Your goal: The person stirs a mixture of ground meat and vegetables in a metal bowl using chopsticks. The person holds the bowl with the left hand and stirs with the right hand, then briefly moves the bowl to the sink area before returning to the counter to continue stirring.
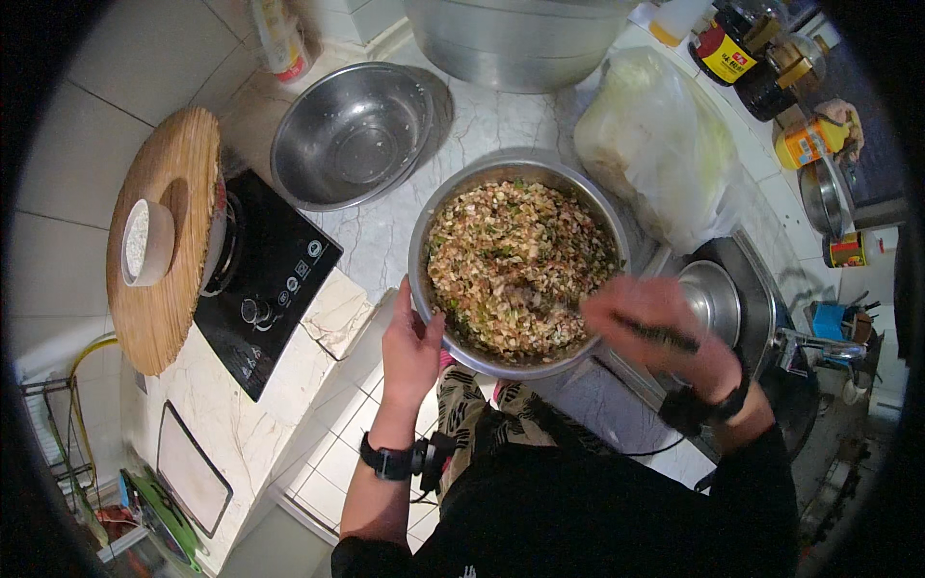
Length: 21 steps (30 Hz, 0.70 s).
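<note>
A large steel mixing bowl [421, 207] stands near the counter's front edge. Chopped filling [515, 260], brownish with green and pale bits, fills much of it. My left hand [412, 345] grips the bowl's near left rim, thumb on the inner side and fingers outside. Over the near right rim is my right hand [647, 323], smeared by motion. Its fingers are closed round a dark, thin utensil [660, 334], perhaps chopsticks; the tip is lost in the blur and the filling.
An emptied-looking steel basin [299, 154] sits at the back left, a big pot [520, 48] behind. At right are a bagged cabbage [655, 144] and a sink [761, 299] holding a metal bowl. Left, a round wooden board [178, 318] bearing a white bowl [162, 265] covers part of the cooktop [279, 279].
</note>
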Each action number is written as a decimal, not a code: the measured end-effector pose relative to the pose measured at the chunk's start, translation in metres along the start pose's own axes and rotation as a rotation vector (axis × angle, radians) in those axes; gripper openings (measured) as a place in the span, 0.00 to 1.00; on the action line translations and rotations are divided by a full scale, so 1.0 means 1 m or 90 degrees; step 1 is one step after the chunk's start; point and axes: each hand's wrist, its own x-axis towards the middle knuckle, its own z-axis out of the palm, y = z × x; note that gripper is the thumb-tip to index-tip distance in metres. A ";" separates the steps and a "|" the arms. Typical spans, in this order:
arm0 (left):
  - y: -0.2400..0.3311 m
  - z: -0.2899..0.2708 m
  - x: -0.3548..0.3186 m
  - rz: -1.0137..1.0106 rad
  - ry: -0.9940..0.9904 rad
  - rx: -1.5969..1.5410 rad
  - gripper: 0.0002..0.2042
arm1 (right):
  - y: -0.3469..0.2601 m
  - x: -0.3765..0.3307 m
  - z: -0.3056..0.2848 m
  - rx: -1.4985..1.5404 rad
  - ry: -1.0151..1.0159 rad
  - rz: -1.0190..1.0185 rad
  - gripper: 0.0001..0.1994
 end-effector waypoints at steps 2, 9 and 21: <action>-0.001 0.001 0.013 0.046 0.025 -0.021 0.27 | 0.016 0.027 -0.016 -0.041 0.081 -0.075 0.03; 0.016 -0.002 0.010 -0.069 0.008 -0.056 0.29 | 0.088 0.061 -0.051 0.121 0.088 0.163 0.08; 0.026 0.040 -0.044 -0.252 -0.098 -0.451 0.30 | 0.026 -0.098 0.030 -0.130 0.301 0.154 0.05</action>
